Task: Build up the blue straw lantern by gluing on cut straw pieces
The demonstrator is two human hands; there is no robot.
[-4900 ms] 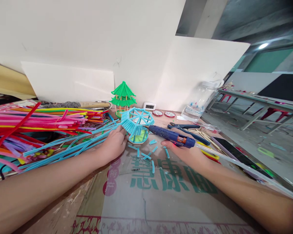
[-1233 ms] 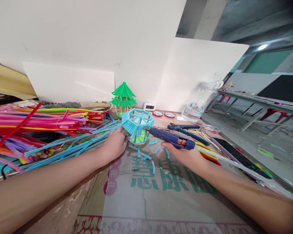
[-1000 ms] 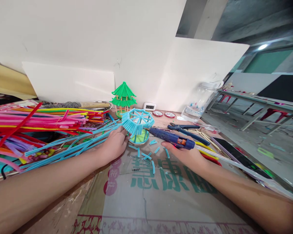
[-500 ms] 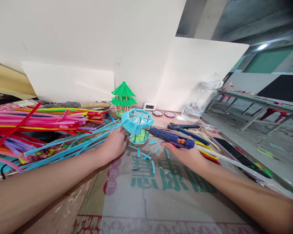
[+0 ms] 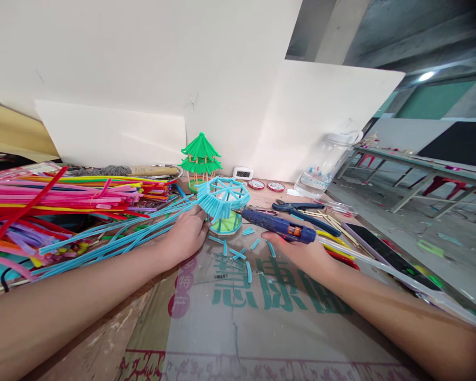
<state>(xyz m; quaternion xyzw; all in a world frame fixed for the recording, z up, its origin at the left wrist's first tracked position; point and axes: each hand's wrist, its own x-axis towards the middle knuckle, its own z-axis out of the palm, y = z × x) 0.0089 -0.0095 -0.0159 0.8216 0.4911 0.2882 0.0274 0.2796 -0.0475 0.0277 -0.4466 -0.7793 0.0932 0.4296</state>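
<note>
My left hand (image 5: 187, 233) is closed on the left side of a light blue pipe-cleaner roof frame (image 5: 224, 197), holding it tilted above a small green-and-blue base (image 5: 227, 224). My right hand (image 5: 301, 253) grips a dark blue hot glue gun (image 5: 276, 224), whose nozzle points left at the roof's lower right edge. Several short light blue pipe-cleaner pieces (image 5: 238, 254) lie on the cardboard (image 5: 262, 317) between my hands.
A big pile of coloured pipe cleaners (image 5: 63, 203) fills the left. A finished green pavilion model (image 5: 200, 156) stands by the wall, beside a small digital clock (image 5: 243, 173). Blue pliers (image 5: 301, 209), wooden sticks, a plastic jar (image 5: 325, 161) and a dark phone (image 5: 384, 251) sit to the right.
Almost nothing differs. The glue gun's nozzle stays at the roof's edge, shifting only slightly; my left hand keeps the roof in the same place.
</note>
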